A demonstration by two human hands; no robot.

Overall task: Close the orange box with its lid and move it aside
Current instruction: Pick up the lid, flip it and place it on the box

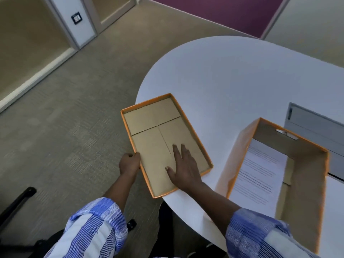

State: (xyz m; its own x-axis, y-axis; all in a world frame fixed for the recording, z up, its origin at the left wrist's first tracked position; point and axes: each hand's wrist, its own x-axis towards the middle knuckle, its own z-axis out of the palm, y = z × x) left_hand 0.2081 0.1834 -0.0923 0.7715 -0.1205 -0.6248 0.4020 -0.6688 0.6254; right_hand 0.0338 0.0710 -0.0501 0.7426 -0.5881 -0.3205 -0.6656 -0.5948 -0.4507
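Observation:
The orange lid (158, 123) lies upside down, brown inside facing up, partly overhanging the left edge of the white table (232, 75). My left hand (129, 163) grips the lid's left rim from outside. Inside the lid, my right hand (183, 167) rests flat with its fingers spread. To the right stands the open orange box (305, 175), apart from the lid, with a printed sheet of paper (260, 174) lying in it.
A grey object (316, 123) sits on the table behind the box at the right edge. Carpeted floor lies to the left, with a black chair base (17, 199) at the lower left. The table's far half is bare white surface.

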